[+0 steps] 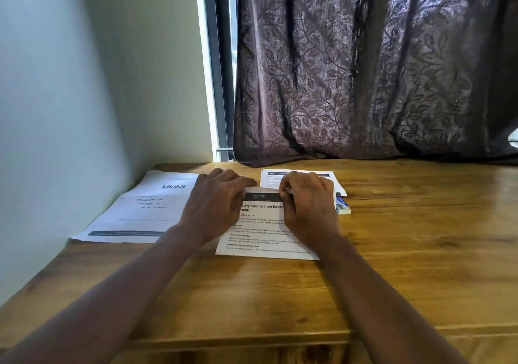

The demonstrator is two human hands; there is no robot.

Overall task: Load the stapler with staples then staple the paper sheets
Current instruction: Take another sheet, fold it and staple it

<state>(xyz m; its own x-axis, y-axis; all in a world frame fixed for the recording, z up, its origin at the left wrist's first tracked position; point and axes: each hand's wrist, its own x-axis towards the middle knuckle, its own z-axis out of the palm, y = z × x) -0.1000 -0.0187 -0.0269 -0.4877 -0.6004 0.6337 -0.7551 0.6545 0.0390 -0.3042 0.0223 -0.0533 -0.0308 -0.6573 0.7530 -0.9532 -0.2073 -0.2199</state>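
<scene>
The printed paper sheets [263,223] lie on the wooden desk [406,251] in front of me. Their top edge is lifted and curled up between my hands. My left hand [215,198] pinches that edge at its left part with curled fingers. My right hand [308,203] curls over the right part and pinches the same pale edge near its fingertips. A small blue and white box [343,208], probably the staples, peeks out just right of my right hand. I see no stapler; my hands may hide it.
A folded sheet printed "blinkit" [140,209] lies at the left by the wall. Another printed sheet [297,177] lies behind my hands. A dark leaf-patterned curtain [364,83] hangs down to the desk's back edge. Bare desk spreads out to the right and toward me.
</scene>
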